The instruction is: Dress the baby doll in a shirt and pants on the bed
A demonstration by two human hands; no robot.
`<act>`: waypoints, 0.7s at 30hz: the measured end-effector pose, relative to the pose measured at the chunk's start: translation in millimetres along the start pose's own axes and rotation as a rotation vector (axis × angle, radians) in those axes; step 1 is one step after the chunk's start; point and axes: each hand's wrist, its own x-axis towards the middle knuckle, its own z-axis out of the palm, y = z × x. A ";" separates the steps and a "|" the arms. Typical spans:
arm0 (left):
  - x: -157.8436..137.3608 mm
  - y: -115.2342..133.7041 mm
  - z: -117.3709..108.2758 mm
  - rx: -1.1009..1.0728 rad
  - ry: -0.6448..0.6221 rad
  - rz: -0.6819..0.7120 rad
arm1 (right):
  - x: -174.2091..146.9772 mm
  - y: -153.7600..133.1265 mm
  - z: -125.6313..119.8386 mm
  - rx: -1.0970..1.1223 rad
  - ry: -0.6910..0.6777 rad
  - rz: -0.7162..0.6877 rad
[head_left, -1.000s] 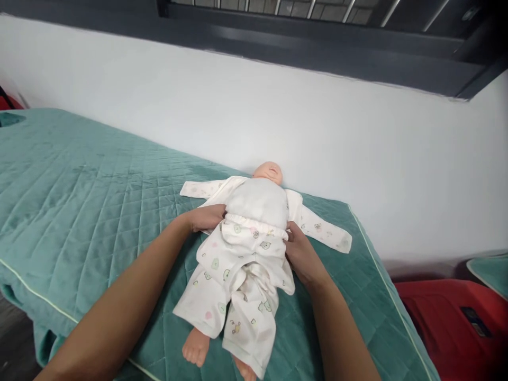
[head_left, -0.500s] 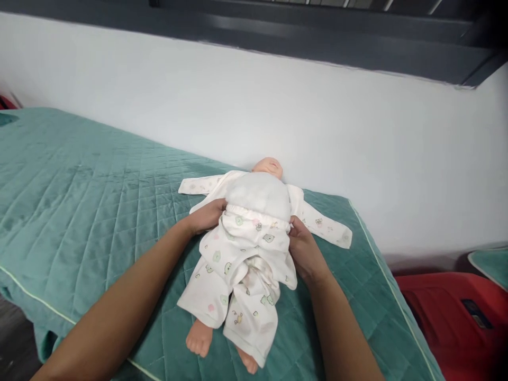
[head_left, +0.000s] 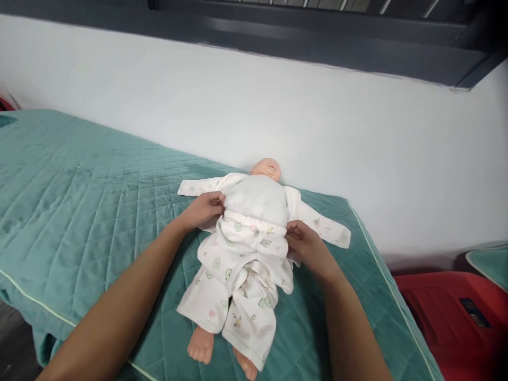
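A baby doll [head_left: 265, 168] lies on its back, its head by the wall and its bare feet toward me. It wears patterned white baby pants [head_left: 242, 254], their waistband across the belly, and a white baby shirt [head_left: 325, 227] spread open with both sleeves out. The smooth pale torso [head_left: 257, 198] is bare between the shirt's sides. My left hand [head_left: 206, 209] is closed, fingertips pinching the shirt's edge beside the torso. At the other side, my right hand [head_left: 307, 246] has curled fingers against the waistband's end and the shirt; what they hold is hidden.
A green quilted cover [head_left: 107, 185] with pale piping lies under the doll. Behind it rises a white wall [head_left: 198, 100] below a dark window frame [head_left: 278, 39]. To the right of the bed's edge is a red plastic object [head_left: 448, 317].
My left hand has moved up off the waistband to the shirt's edge. My right hand has shifted slightly outward and down. The doll lies nearly as before.
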 end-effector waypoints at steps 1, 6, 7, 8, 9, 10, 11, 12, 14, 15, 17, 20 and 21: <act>1.0 -1.6 -0.7 -0.032 0.059 0.026 | 2.2 1.8 -0.5 -0.026 0.028 -0.004; -1.2 2.3 0.5 -0.071 0.145 0.271 | 5.4 0.2 4.9 -0.137 0.280 -0.153; -2.5 4.3 0.9 -0.059 0.124 0.306 | 3.7 -2.3 7.2 -0.142 0.325 -0.206; -3.7 6.1 1.1 -0.039 0.092 0.333 | 1.6 -5.0 9.5 -0.147 0.342 -0.261; -4.7 7.8 0.9 -0.012 0.053 0.351 | -0.6 -7.3 11.8 -0.161 0.329 -0.315; -5.4 9.2 0.2 0.019 0.011 0.358 | -2.5 -9.0 13.7 -0.186 0.294 -0.368; -5.8 10.5 -0.8 0.053 -0.037 0.353 | -4.1 -10.1 15.1 -0.214 0.250 -0.420; -6.1 11.7 -2.2 0.090 -0.089 0.342 | -5.1 -10.5 15.8 -0.243 0.203 -0.468; -6.3 13.9 -5.5 0.172 -0.181 0.320 | -5.8 -9.8 15.3 -0.297 0.118 -0.538; -6.4 15.1 -7.1 0.215 -0.220 0.313 | -5.7 -9.3 14.3 -0.324 0.089 -0.555; -7.0 17.5 -9.8 0.290 -0.287 0.313 | -5.6 -9.0 11.9 -0.382 0.047 -0.555; -8.6 20.5 -12.0 0.356 -0.352 0.302 | -6.9 -11.4 9.8 -0.446 0.008 -0.531; -9.3 21.2 -12.4 0.365 -0.368 0.297 | -7.6 -12.7 9.8 -0.459 -0.007 -0.524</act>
